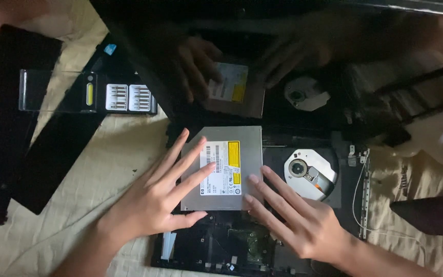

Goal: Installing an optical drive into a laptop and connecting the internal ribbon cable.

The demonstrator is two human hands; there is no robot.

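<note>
Clear case of screwdriver bits (pixel 129 97), black panels (pixel 6 123) on cream cloth (pixel 114 154), dark glossy screen (pixel 334 31) above

A beige cloth (pixel 114 149), perhaps a bedsheet, carried an opened laptop (pixel 221 246), a bit case (pixel 108 97) and black panels (pixel 6 128).

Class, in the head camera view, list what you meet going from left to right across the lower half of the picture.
Left hand → grey optical drive casing → right hand → round disc tray → thin white cable → dark flat panel.
</note>
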